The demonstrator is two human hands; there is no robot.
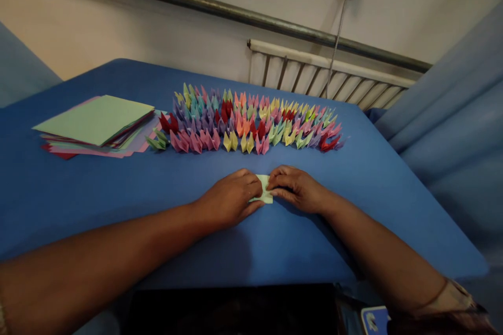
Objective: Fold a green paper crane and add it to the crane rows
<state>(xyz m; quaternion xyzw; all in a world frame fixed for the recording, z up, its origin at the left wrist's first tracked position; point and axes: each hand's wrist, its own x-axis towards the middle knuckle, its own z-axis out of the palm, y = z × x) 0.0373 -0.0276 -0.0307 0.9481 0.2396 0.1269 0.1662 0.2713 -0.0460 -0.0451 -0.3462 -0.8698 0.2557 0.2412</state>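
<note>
A small folded piece of pale green paper (264,190) lies on the blue table (118,193) in front of me. My left hand (231,198) presses on its left side with curled fingers. My right hand (295,187) pinches its right side, fingers closed on it. Beyond the hands stand several rows of small folded paper cranes (251,118) in purple, red, pink, yellow, green and orange.
A stack of flat coloured paper sheets (96,123), green on top, lies at the table's left. A white railed bed frame (330,76) and a metal wall rail (220,8) are behind the table. Blue cloth (456,115) hangs at the right.
</note>
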